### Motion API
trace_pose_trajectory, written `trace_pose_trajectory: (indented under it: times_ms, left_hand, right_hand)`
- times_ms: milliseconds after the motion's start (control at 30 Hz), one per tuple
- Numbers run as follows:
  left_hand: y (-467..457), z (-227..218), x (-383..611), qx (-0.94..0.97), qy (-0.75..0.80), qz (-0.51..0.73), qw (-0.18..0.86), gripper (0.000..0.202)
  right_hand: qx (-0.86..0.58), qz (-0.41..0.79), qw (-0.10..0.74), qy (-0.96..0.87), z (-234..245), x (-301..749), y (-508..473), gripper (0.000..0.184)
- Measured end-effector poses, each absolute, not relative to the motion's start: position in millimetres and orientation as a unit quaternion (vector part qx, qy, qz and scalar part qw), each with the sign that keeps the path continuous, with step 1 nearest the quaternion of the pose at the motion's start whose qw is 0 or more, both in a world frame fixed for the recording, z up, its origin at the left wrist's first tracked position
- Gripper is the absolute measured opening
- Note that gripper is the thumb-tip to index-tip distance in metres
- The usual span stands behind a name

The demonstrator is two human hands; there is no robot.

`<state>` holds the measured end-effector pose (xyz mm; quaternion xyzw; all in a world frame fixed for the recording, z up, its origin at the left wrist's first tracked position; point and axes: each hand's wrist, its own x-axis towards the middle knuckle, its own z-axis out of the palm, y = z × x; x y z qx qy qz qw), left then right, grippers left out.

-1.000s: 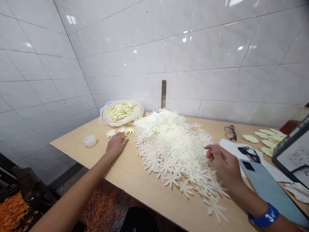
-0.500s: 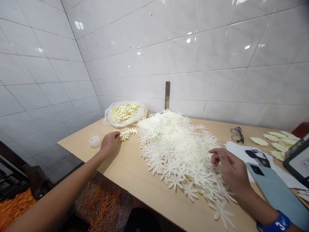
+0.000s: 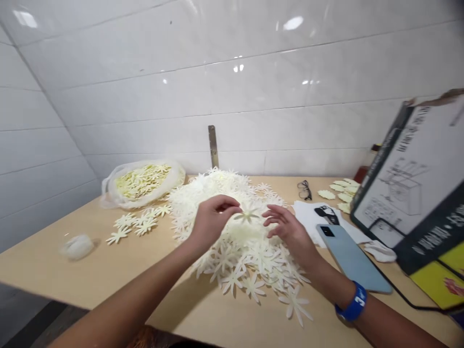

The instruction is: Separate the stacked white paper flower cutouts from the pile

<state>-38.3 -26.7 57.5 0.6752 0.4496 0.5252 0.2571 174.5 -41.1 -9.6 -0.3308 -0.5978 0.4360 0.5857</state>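
Observation:
A big heap of white flower-shaped cut-outs covers the middle of the wooden table. My left hand hovers over the heap and pinches a single pale yellow flower cut-out by its edge. Beside it, my right hand has its fingers spread and loosely curled close to that flower, holding nothing. A blue wristband is on my right wrist.
A plastic bag of yellowish flowers sits back left, loose flowers before it, and a small clear wrapper at left. A phone, glasses, leaf cut-outs and a printed box stand at right.
My left hand came from the loose flowers at the left to over the heap, now holding one flower. My right hand moved in toward it. The view swung right and closer.

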Motion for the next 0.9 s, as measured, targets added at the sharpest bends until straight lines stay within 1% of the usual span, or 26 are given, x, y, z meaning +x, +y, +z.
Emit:
trace_pose_trajectory:
  times_ms: [33, 100, 167, 233, 300, 400, 533, 733, 833, 900]
  left_hand:
    - [-20, 51, -21, 0.68, 0.429, 0.516, 0.296, 0.005]
    - [-6, 38, 4, 0.677, 0.399, 0.506, 0.356, 0.004]
    - [4, 26, 19, 0.661, 0.388, 0.515, 0.385, 0.007]
    - [9, 16, 26, 0.643, 0.395, 0.538, 0.377, 0.009]
    - [9, 7, 29, 0.642, 0.406, 0.553, 0.343, 0.009]
    - [2, 0, 27, 0.67, 0.406, 0.541, 0.305, 0.009]
    - [-5, 3, 23, 0.698, 0.386, 0.495, 0.344, 0.014]
    - [-4, 6, 18, 0.734, 0.325, 0.397, 0.445, 0.027]
    - [-1, 5, 16, 0.716, 0.345, 0.393, 0.462, 0.021]
    - [-2, 5, 15, 0.699, 0.377, 0.418, 0.441, 0.016]
  right_hand:
    - [-0.344, 0.446, 0.582, -0.586, -8, 174, -40, 0.048]
    - [-0.365, 0.468, 0.571, -0.567, -6, 176, -36, 0.036]
    - [-0.375, 0.482, 0.562, -0.558, -5, 179, -34, 0.032]
    - [-0.386, 0.476, 0.568, -0.55, -6, 182, -32, 0.031]
    - [-0.403, 0.453, 0.575, -0.549, -8, 182, -31, 0.031]
    - [-0.423, 0.412, 0.572, -0.569, -12, 181, -34, 0.029]
    - [-0.434, 0.375, 0.565, -0.593, -11, 180, -37, 0.027]
    - [-0.406, 0.373, 0.526, -0.648, -9, 188, -34, 0.022]
    - [-0.407, 0.344, 0.513, -0.673, -10, 190, -33, 0.021]
    - [-0.416, 0.295, 0.515, -0.689, -10, 190, -34, 0.02]
